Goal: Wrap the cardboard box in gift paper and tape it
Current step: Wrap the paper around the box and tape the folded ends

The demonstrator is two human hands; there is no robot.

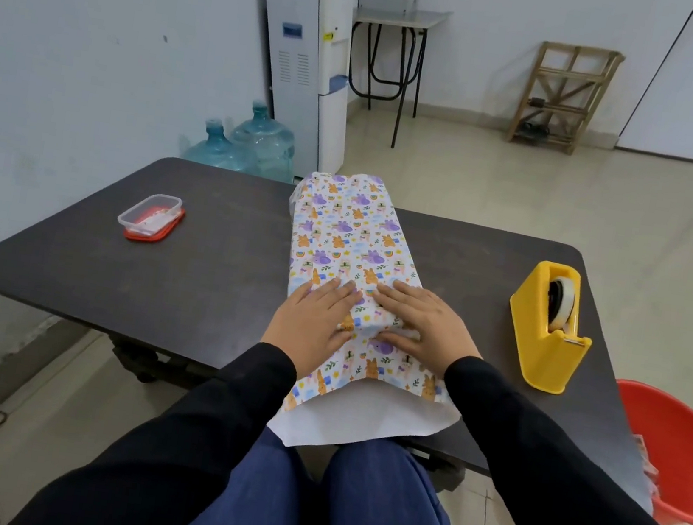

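Observation:
The box is hidden under white gift paper [350, 236] printed with purple and orange animals, lying lengthwise in the middle of the dark table [210, 270]. The paper runs over the far edge and spreads open at the near edge, its plain white inside [357, 424] showing. My left hand [314, 320] and my right hand [421, 321] lie flat, side by side, on the near top of the wrapped box, thumbs pressing the paper down over its near edge. A yellow tape dispenser [549, 326] with a roll of clear tape stands to the right.
A clear plastic container on a red lid [150, 217] sits at the table's left. A red bucket [682, 456] stands on the floor at the right. A water dispenser [305, 69], water bottles, a small table and a wooden rack stand beyond.

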